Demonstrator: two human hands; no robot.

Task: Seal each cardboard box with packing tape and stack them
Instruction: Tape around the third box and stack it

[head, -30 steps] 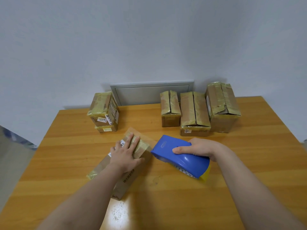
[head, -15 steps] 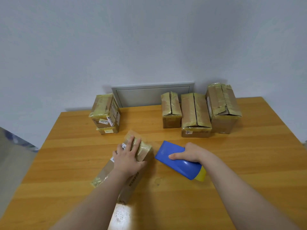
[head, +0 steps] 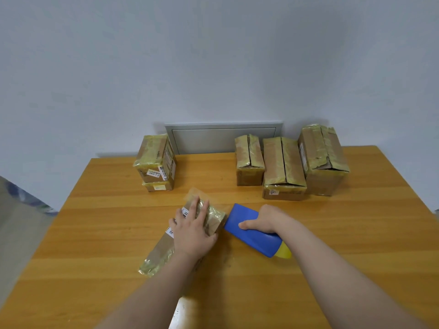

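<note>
Two bare forearms are reaching in from the near edge of the wooden table [head: 356, 233], converging toward its middle. Left hand [head: 192, 230]: palm down, fingers spread and extended, lying flat on top of the long cardboard box [head: 166, 248] at the table's centre; it is pressing on the box rather than closing around it. That box is lying diagonally, its far end pointing toward the table's back edge, and glossy tape is showing over its top and near end. Right hand [head: 263, 220]: wrist bent inward, fingers curled over and thumb underneath, clenching the blue tape dispenser [head: 251, 232]. Dispenser is lying low over the table just right of the box, its blue nose touching or nearly touching the box's right side, its yellow end [head: 283, 251] pointing back toward the person.

Other stock on the table: a stack of two taped boxes [head: 155, 162] is sitting at the back left, well apart from the central box. Three more taped boxes are standing in a row at the back right: a small one [head: 249, 160], a longer one [head: 283, 168] just beside it, and a taller one [head: 322, 159] at the right end. Grey wall panel [head: 223, 138] is showing behind the table's back edge.
</note>
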